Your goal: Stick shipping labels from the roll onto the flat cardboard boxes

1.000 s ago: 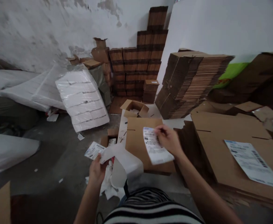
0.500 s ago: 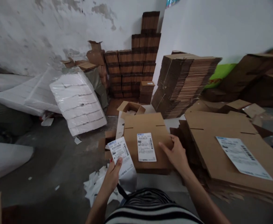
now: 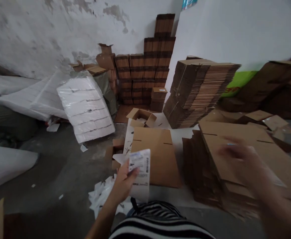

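Labels (image 3: 141, 174) — a strip of white printed stickers — are sitting in the left hand (image 3: 123, 181), which is pinching them between thumb and fingers just in front of the striped shirt (image 3: 160, 224); the top one is curling upward, its barcode showing. Behind the strip, a flat carton (image 3: 157, 156) is lying on the white table (image 3: 182, 132), its brown face bare. The right hand (image 3: 245, 159) is hovering over the stack of flat cartons (image 3: 235, 142) to the right, blurred by motion — I cannot tell whether it is open or gripping anything. Scraps of white backing paper (image 3: 103, 197) are lying on the grey floor (image 3: 61, 172) below the left hand. Farther back, a small open box (image 3: 142, 117) is sitting at the table's far end, a tall leaning pile of folded cartons (image 3: 197, 89) is standing beside it, and more bundled cardboard (image 3: 147, 73) is standing against the peeling wall (image 3: 48, 30). White wrapped foam sheets (image 3: 86, 106) are leaning on the left.
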Demonstrator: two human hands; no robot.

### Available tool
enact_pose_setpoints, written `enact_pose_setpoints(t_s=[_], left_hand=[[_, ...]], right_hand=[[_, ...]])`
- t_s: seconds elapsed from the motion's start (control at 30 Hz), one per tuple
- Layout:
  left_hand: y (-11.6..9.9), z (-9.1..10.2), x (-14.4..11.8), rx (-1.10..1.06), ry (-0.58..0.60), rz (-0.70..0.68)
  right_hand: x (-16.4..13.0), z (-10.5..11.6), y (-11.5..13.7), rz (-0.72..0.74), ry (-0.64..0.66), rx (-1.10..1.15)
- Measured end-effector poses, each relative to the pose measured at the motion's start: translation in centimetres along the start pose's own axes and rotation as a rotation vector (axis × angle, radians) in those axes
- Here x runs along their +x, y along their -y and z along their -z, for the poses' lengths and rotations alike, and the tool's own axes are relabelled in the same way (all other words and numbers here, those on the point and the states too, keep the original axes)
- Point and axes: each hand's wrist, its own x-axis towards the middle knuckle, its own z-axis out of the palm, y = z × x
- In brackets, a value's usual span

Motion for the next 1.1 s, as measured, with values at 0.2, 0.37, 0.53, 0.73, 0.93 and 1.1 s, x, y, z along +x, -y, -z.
enact_pose_setpoints(t_s=[0.2,0.37,0.53,0.73,0.93,1.1], left_hand=[[-0.1,-1.7,-1.0,-0.323,0.129,0.211],[1.1,-0.5,0.4,-0.853,-0.128,0.561],[3.5,4.1,1.8,-0.762,-0.529,0.387],[5.4,5.1,0.2,-0.567,-0.380,0.391],[6.5,3.4,-0.2,-0.371,-0.269,0.386],[5.3,3.5,0.2,-0.451,-0.254,0.340]], right_hand=[[-6.4,-13.6,6.3,0.157,0.575,0.195],[-7.4,-13.5,7.2,0.441,0.651,0.213],[-2.7,-11.5,7.6,0.322,0.376,0.465],[-0.8,-16.2,2.0,0.138,0.213,-0.024],[-3.3,-15.8,-4.6,-0.276,0.316,-0.201],[-3.0,-14.1,-5.4,-0.343,0.222,0.172]])
